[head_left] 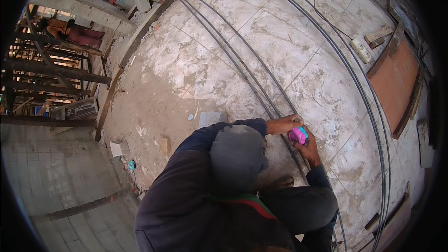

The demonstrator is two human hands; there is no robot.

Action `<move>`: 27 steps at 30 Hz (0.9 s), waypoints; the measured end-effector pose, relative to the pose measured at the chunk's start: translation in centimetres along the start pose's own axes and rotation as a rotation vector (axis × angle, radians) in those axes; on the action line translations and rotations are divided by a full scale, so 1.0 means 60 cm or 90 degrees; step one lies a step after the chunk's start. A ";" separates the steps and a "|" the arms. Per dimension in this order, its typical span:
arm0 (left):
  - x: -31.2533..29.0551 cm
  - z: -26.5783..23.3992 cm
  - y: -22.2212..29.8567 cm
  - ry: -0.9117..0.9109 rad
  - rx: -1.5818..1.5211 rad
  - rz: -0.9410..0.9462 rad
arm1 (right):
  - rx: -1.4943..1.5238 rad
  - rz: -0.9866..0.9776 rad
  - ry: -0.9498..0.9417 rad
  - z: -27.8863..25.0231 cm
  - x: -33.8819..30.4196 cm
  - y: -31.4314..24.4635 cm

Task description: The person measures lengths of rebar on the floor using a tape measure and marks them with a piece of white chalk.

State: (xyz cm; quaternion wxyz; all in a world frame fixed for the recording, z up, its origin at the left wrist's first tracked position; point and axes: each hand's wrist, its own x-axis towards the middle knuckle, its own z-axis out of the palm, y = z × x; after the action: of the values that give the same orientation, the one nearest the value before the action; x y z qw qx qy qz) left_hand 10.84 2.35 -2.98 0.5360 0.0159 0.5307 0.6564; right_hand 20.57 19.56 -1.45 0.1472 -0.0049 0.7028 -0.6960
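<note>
Neither of my hands is in view. Just below me a co-worker in a grey cap [237, 158] and dark jacket [186, 200] crouches over thin steel bars [240, 67]. The co-worker's right hand [311, 151] is wrapped round a small, compact pink and turquoise case [297, 135], which looks like a tape measure. Beside it, the co-worker's left hand [283, 124] has its fingers close to the case, over the bars. The cap, shoulders and a bent knee [298, 207] hide part of the bars and floor.
More long bars [347, 58] curve across the dusty tiled floor [261, 32]. A white power strip [360, 50] with a dark cable lies at right, near a brown board [396, 84]. A raised edge [119, 72] runs along the left, with timber framing [51, 72] beyond it.
</note>
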 end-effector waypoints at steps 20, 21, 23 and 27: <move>-0.024 -0.023 0.016 0.020 0.119 0.054 | 0.550 0.167 0.125 0.008 -0.006 0.018; -0.022 -0.024 0.015 0.005 0.181 0.070 | 0.565 0.193 0.115 0.004 -0.008 0.015; -0.020 -0.025 0.013 -0.012 0.244 0.087 | 0.580 0.217 0.106 -0.003 -0.013 0.012; -0.020 -0.022 0.014 -0.065 0.239 0.235 | 0.681 0.270 0.077 -0.003 -0.017 0.016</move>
State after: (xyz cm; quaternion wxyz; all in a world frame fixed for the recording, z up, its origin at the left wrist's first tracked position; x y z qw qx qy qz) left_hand 9.99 0.73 -2.27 0.4210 0.2445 0.6039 0.6311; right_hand 21.71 19.99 -2.20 0.2253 0.2510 0.2462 -0.9087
